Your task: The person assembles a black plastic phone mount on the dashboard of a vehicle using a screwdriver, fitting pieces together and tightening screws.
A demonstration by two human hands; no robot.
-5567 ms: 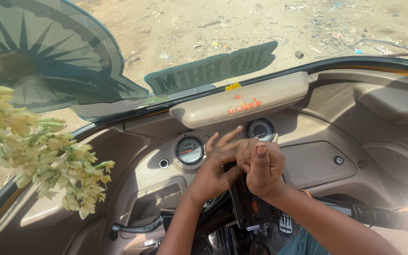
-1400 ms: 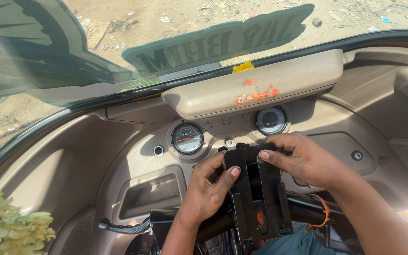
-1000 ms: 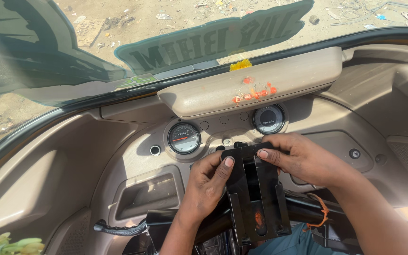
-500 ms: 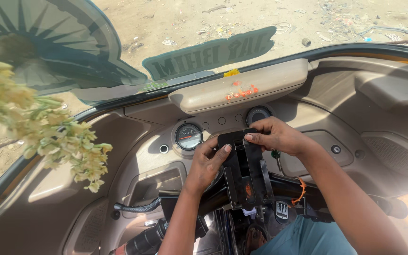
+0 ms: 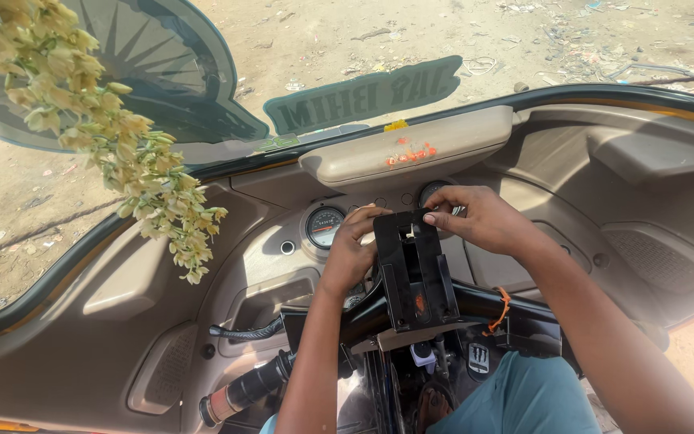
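While only the head view is on hand, it shows both hands working on a black holder (image 5: 415,269) fixed upright over the middle of the handlebar (image 5: 483,301). The left hand (image 5: 355,253) is curled against the holder's left edge near the top, fingers bent around it; how firmly it grips cannot be told. The right hand (image 5: 479,221) reaches over from the right, with its fingertips (image 5: 430,217) pinching the holder's top bar. Neither hand is empty or slack.

As a judgement, the holder already sits on its mount, standing between the hands just below the two gauges (image 5: 324,227), so the fitting looks largely done. What seems left is adjusting or tightening at the top; the cradle holds nothing. Whether its base is fully fastened is hidden behind the bar.

The holder is matte black, flat and rectangular, built of two upright rails with a slot between and a lip at the foot; it looks like hard plastic or painted metal. The dashboard (image 5: 162,265) is smooth beige moulded plastic with rounded recesses and a padded-looking hood (image 5: 411,145) above the gauges, which carries a few orange petals. An orange thread (image 5: 501,309) is tied round the handlebar on the right. A garland (image 5: 122,145) of pale yellow-green flowers, dry and papery, hangs at upper left against the windscreen (image 5: 299,48), beyond which lies dusty ground.
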